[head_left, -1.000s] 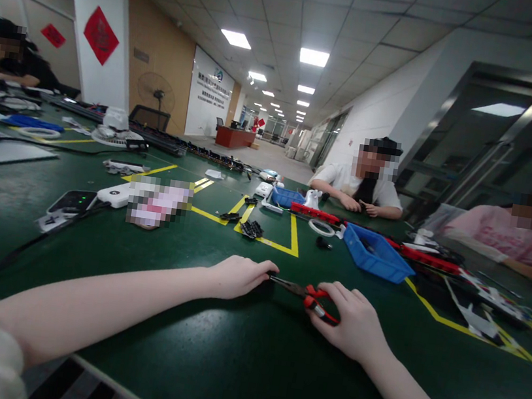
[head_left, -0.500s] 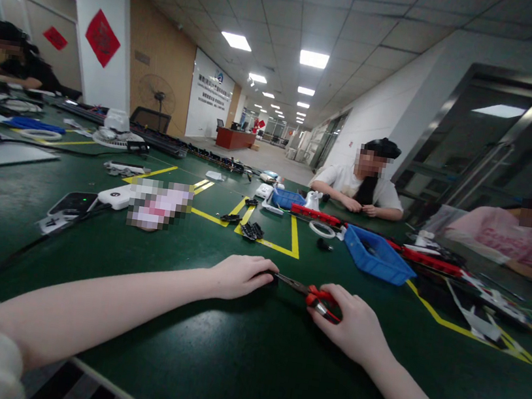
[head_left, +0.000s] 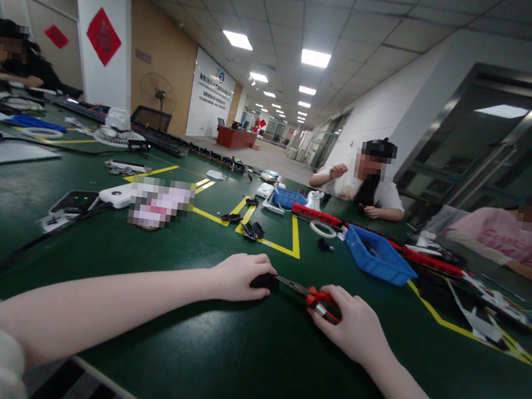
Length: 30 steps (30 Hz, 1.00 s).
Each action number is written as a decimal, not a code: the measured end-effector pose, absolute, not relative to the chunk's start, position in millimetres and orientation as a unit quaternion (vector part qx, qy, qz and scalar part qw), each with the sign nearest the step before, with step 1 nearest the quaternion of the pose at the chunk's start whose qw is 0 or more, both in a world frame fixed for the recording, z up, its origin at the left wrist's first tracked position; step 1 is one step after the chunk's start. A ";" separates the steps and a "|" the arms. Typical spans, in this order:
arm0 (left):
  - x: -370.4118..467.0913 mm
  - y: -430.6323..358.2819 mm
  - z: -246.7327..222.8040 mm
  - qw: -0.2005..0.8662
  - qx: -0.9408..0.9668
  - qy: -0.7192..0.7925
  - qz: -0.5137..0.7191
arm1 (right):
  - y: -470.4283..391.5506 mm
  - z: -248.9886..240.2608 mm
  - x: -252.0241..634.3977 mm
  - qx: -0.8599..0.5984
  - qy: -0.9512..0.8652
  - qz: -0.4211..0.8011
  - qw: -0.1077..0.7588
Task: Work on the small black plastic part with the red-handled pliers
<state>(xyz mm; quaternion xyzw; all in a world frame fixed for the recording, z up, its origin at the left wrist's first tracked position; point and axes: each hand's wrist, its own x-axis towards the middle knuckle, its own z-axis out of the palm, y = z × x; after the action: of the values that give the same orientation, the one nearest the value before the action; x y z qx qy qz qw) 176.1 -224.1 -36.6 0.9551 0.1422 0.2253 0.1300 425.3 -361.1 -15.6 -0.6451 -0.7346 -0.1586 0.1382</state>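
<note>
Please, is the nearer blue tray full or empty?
Partly filled: dark items lie inside the blue tray, below its rim; what they are, I cannot tell.

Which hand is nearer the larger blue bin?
Right. The right hand, holding the red-handled pliers, is on the near side of the larger blue bin, not touching it. The left hand, holding a black piece, is farther away, to the bin's left.

Room nearside of pliers [head_left: 312, 296]; blue bin [head_left: 372, 261] blocks ahead-right.
</note>
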 end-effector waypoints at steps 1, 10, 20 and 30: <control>176.2 -223.5 -36.9 0.134 0.954 0.141 0.226 | -361.3 -15.3 425.2 -0.641 -0.737 -0.167 0.137; 175.1 -221.8 -35.1 0.175 0.950 0.129 0.222 | -361.2 -14.4 430.1 -0.590 -0.749 -0.281 0.111; 176.7 -221.3 -33.2 0.216 0.944 0.099 0.231 | -360.8 -14.4 435.7 -0.555 -0.765 -0.296 0.134; 174.9 -218.6 -33.3 0.225 0.945 0.063 0.227 | -361.3 -13.1 436.0 -0.545 -0.776 -0.282 0.148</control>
<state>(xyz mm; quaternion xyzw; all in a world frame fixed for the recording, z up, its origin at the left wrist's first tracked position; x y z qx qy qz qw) 174.9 -218.6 -33.3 0.9455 0.0634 0.2266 0.2252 436.0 -361.3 -13.1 -0.5447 -0.7756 -0.2824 0.1482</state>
